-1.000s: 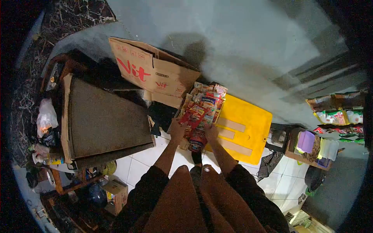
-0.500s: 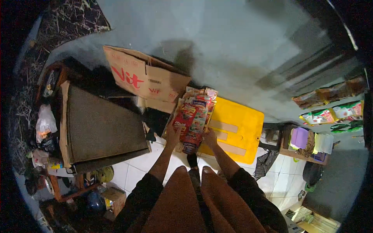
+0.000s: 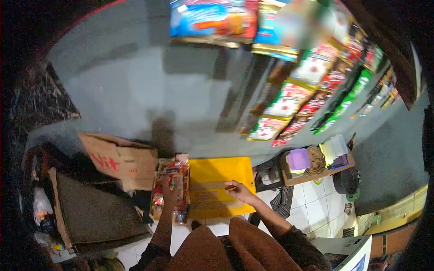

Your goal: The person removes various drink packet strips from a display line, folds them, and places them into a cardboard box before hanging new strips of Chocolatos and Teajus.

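Observation:
A shallow cardboard box of snack and drink sachets (image 3: 181,194), mostly red, stands upright on the floor, close to the wall. My left hand (image 3: 169,187) lies over the sachets on the box's left side; its fingers blend into the packets, so their grip does not show. In front of the yellow board (image 3: 220,169) hovers my right hand (image 3: 242,193), fingers loosely bent and apart with a dark gap between them. I make out no object in it. Tan strips cross the board's face.
A brown "Vit" carton (image 3: 131,167) leans left of the sachets, beside a dark panel (image 3: 97,207). Strips of hanging sachets (image 3: 287,99) line the wall. At right sit a low shelf with a purple container (image 3: 299,160) and a striped cloth (image 3: 283,202).
My right hand has left the sachet box and moved right, over the yellow board. The view has swung up and right, bringing more hanging sachets into sight. My left hand stays at the box.

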A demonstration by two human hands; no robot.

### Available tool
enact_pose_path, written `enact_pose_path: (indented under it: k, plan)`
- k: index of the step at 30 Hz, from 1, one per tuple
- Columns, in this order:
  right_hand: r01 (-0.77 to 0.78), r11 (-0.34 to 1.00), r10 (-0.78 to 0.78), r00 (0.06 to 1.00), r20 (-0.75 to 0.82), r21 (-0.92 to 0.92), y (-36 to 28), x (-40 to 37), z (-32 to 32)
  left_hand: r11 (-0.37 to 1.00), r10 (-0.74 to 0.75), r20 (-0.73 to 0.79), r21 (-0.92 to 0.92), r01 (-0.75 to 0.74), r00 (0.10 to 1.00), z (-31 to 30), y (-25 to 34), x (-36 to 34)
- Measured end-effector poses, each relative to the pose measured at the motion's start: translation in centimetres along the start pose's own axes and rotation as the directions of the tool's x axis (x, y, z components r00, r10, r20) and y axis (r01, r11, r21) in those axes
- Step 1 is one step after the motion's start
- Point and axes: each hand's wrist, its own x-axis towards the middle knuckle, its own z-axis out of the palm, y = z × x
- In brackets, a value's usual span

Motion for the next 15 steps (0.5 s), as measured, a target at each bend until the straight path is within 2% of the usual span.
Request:
enact_pose_path:
  k: [1, 3, 5, 6, 7, 9, 10, 12, 13, 15]
  plan:
    - [0.123, 0.992, -0.123, 0.992, -0.03, 0.018, -0.5, -1.0, -1.9, 0.992, 0.059, 0.023, 0.113, -0.061, 0.998, 1.6, 3.5, -0.5]
    - [0.121, 0.991, -0.124, 0.99, -0.062, -0.05, -4.9, -3.9, -6.6, 0.981, 0.057, 0.145, -0.191, -0.029, 0.988, 5.9, 5.6, 0.0]
    - [0.142, 0.986, -0.153, 0.98, -0.127, -0.092, -7.5, -7.1, -11.3, 0.983, 0.154, 0.244, 0.063, -0.174, 0.958, 10.3, 17.1, -2.5]
    - [0.236, 0.958, -0.262, 0.952, -0.156, -0.164, -7.9, -8.3, -13.9, 0.943, 0.29, 0.28, 0.079, -0.323, 0.915, 12.6, 18.9, -3.0]
    - [0.255, 0.951, -0.284, 0.944, -0.167, -0.172, -8.9, -9.9, -16.7, 0.935, 0.315, 0.28, 0.074, -0.348, 0.907, 15.2, 21.0, -3.4]
    - [0.31, 0.923, -0.359, 0.905, -0.227, -0.227, -10.7, -13.5, -21.6, 0.92, 0.374, 0.333, -0.252, -0.301, 0.866, 20.5, 25.7, -4.5]
    - [0.353, 0.886, -0.434, 0.859, -0.272, -0.3, -10.9, -15.0, -24.0, 0.917, 0.387, 0.341, -0.243, -0.317, 0.857, 22.9, 28.7, -5.3]
    - [0.37, 0.823, -0.516, 0.804, -0.295, -0.43, -12.3, -18.2, -29.0, 0.839, 0.511, 0.385, -0.42, -0.347, 0.769, 27.4, 34.8, -6.6]
    - [0.36, 0.783, -0.552, 0.778, -0.3, -0.507, -12.9, -19.5, -31.5, 0.836, 0.52, 0.389, -0.416, -0.359, 0.76, 29.5, 36.9, -6.9]
    - [0.362, 0.784, -0.57, 0.741, -0.355, -0.504, -14.2, -21.5, -35.7, 0.765, 0.644, 0.437, -0.376, -0.523, 0.628, 33.2, 40.9, -7.1]
